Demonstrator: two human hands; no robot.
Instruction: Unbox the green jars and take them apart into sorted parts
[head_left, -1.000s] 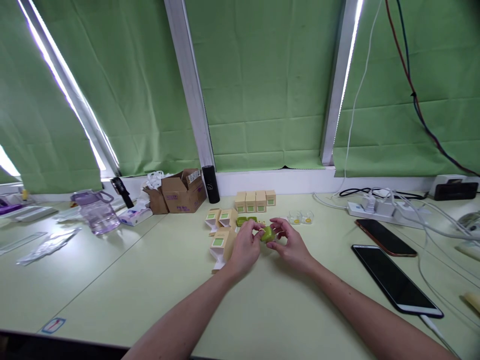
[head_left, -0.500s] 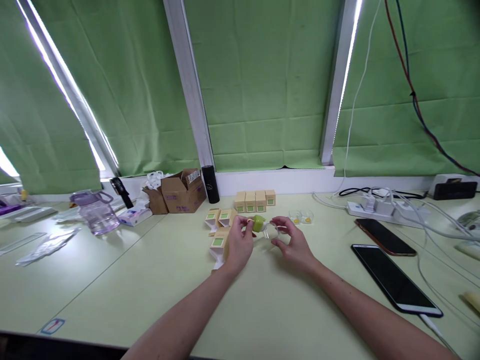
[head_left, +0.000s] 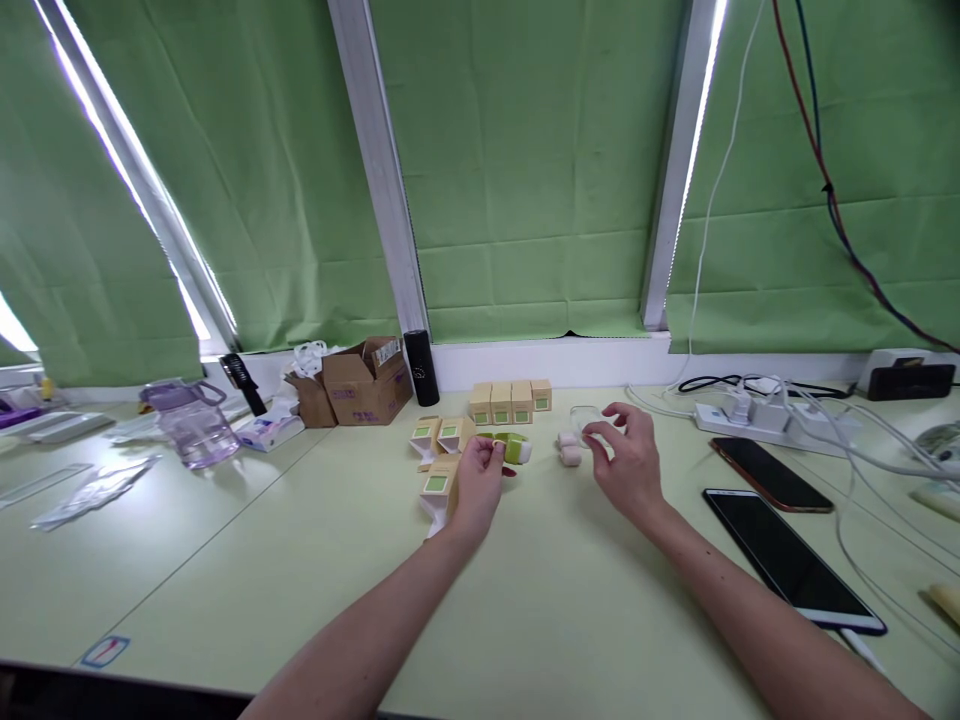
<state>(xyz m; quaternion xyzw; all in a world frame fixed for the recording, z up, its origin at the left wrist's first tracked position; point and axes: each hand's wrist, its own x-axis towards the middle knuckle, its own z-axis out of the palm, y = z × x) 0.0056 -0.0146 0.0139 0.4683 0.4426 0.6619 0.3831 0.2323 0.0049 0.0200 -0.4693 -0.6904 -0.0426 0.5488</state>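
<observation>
My left hand [head_left: 481, 478] pinches a small green piece with a white end [head_left: 514, 447]. It is just above the table, beside the kraft boxes. Farther right, my right hand [head_left: 628, 455] has its thumb and fingers closed on a clear small cup [head_left: 586, 416]. Just left of those fingers, two small pinkish-white pieces [head_left: 570, 452] lie on the table. Open kraft boxes with green labels and white flaps [head_left: 437, 485] stand left of and partly behind my left hand. The two clear cups with yellow bits seen earlier are hidden now, apparently behind my right hand.
Several closed kraft boxes [head_left: 501, 403] stand in a row at the back. A cardboard carton [head_left: 367, 385], a black cylinder [head_left: 421, 368] and a purple bottle [head_left: 196, 425] are at left. Two phones [head_left: 791, 555], a power strip [head_left: 780, 425] and cables occupy the right.
My right hand has moved right and away from my left hand, carrying the clear cup. The green piece stays in my left hand, its white end now showing. Two pinkish-white pieces now show on the table.
</observation>
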